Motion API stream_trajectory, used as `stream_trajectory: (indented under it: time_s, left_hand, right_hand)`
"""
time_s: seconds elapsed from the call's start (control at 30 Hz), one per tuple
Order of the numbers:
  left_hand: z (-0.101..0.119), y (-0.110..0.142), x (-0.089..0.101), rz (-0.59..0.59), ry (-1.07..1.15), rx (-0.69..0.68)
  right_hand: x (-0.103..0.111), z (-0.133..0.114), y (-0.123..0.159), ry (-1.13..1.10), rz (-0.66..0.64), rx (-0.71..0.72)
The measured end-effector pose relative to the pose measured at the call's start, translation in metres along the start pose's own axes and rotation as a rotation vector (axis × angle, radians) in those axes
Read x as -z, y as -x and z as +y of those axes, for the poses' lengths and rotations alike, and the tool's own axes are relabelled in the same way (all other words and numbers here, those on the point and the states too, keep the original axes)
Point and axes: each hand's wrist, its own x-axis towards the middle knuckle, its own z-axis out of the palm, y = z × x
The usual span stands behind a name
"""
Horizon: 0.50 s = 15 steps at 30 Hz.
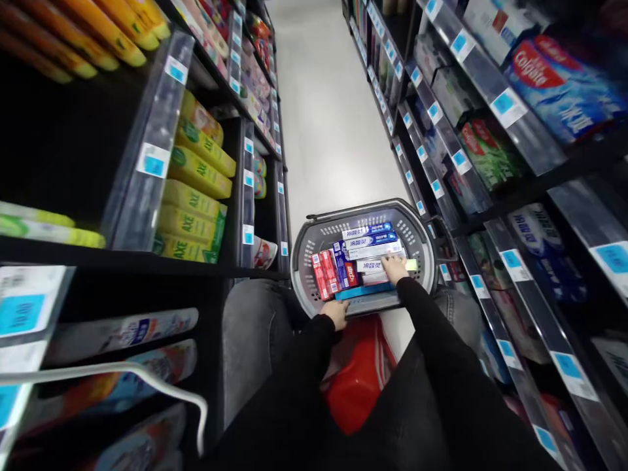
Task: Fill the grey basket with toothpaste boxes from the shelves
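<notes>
A grey shopping basket sits on the aisle floor in front of my knees, packed with toothpaste boxes. White and blue boxes lie across its far side, red boxes stand at its left. My right hand reaches into the basket, fingers curled on a white toothpaste box. My left hand grips the basket's near rim beside a teal box. Both sleeves are black.
Dark shelves with blue price tags line both sides: yellow and green boxes on the left, toothpaste cartons on the right. A red object lies between my knees. The pale aisle floor runs ahead. A white wire curves at lower left.
</notes>
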Motion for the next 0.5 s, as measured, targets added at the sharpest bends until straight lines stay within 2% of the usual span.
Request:
stream_trajectory:
  time_s: [0.13, 0.23, 0.37, 0.5]
  left_hand:
    - [-0.004, -0.004, -0.006, -0.042, 0.009, -0.017]
    - [-0.004, -0.003, -0.008, -0.064, 0.02, -0.027]
    - [-0.002, 0.0, -0.006, -0.059, 0.028, -0.03]
    - [-0.001, 0.002, -0.002, -0.037, 0.029, -0.031]
  right_hand:
    - [-0.019, -0.002, -0.034, 0.006, 0.023, 0.088]
    - [-0.024, -0.003, -0.047, -0.041, 0.058, 0.115]
    - [-0.016, -0.003, -0.046, -0.271, 0.139, 0.037]
    - [0.005, -0.014, -0.038, -0.371, 0.146, -0.064]
